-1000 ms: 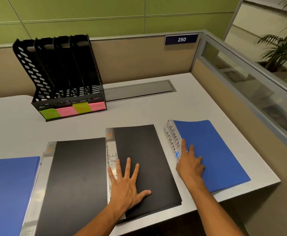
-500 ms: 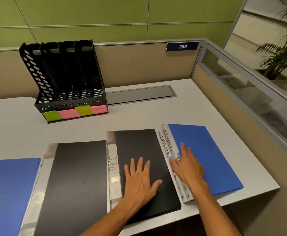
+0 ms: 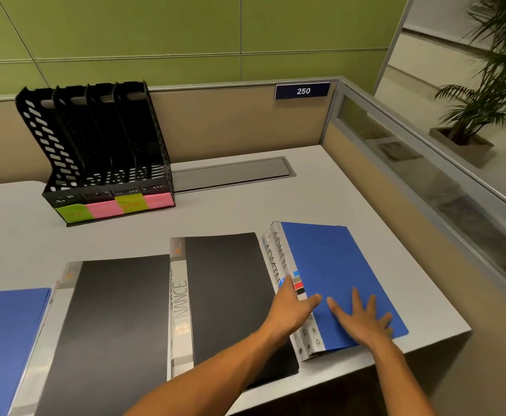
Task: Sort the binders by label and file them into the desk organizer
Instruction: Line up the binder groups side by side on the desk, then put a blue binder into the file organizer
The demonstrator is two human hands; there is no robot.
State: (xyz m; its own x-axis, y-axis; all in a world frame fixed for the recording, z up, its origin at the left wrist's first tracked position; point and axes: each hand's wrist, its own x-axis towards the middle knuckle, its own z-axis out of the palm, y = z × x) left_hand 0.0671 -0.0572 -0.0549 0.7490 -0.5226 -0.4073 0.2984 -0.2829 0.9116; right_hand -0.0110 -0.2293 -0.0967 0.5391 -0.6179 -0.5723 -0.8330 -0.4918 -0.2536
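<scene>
Right hand point(image 3: 362, 321) lies flat, fingers point(image 3: 356, 298) spread wide on the blue ADMIN binder point(image 3: 332, 271) at the near right; left hand point(image 3: 290, 307) touches its spine, fingers straight. Black binders point(image 3: 227, 289) lie left on the grey surface point(image 3: 230, 211). The black organizer point(image 3: 101, 157) stands far left against the beige partition point(image 3: 230, 115), green wall point(image 3: 185, 31) behind.

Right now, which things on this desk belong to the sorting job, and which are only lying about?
Part of the job:
- blue ADMIN binders, under both hands (left, right)
- black FINANCE binder
- second black binder
- blue binder at the left edge
- black desk organizer with sticky labels

Just there:
- grey cable hatch
- sign 250
- potted plant
</scene>
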